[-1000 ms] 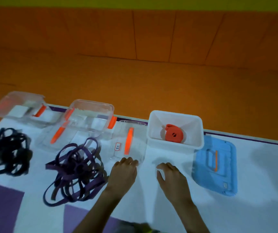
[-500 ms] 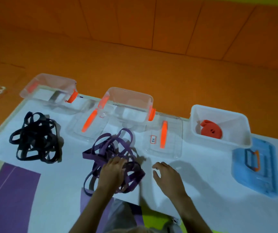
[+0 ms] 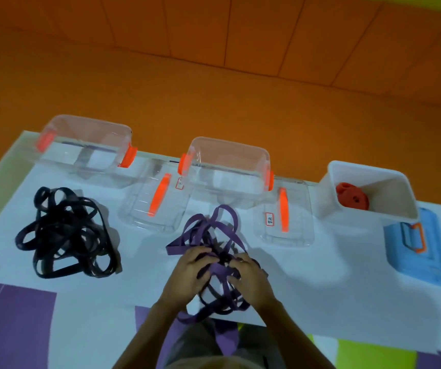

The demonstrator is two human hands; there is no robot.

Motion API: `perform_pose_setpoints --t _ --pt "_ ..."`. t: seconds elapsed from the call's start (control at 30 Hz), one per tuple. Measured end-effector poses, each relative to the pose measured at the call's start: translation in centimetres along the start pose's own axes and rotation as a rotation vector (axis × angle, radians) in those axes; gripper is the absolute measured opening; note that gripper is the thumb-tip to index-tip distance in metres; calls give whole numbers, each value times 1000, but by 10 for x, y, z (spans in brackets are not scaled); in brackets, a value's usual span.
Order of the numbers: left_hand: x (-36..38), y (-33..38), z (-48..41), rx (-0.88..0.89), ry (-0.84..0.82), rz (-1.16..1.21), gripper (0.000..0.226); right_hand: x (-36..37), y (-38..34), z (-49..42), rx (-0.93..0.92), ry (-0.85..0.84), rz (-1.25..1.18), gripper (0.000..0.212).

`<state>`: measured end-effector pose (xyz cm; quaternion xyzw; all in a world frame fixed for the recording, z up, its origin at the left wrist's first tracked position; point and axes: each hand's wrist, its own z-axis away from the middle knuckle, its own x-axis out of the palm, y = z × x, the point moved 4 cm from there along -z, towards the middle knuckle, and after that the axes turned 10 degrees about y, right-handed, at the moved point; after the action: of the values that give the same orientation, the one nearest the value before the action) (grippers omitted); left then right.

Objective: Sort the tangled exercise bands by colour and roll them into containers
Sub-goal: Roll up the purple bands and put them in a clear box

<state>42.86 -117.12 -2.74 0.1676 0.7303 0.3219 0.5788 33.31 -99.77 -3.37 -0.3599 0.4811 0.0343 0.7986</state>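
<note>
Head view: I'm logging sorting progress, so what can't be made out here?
Head view only:
The tangled purple elastic bands: the middle is covered by the left hand and right hand, so their number is unclear.
The white label on the clear plastic lid: print too small to read.
The rolled red band: its lower edge sits behind the white plastic tub's near wall.

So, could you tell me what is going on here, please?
A person is sorting exercise bands, with a left-hand grip and a right-hand grip on the purple tangle at the white surface's near edge. The black tangle lies untouched to the left. One rolled red band sits in the white container; two clear containers stand open behind, lids beside them.
</note>
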Motion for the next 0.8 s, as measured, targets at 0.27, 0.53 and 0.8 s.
perform_pose_setpoints --t 0.27,0.53,0.8 --pt "-51 16 -20 -221 287 155 21 -54 -43 0 52 267 -394 21" --pt "-96 59 -71 -336 104 586 23 -143 -113 -9 3 487 -799 14" --pt "-106 110 -92 -290 -22 699 19 -180 -156 -18 -87 527 -958 23"
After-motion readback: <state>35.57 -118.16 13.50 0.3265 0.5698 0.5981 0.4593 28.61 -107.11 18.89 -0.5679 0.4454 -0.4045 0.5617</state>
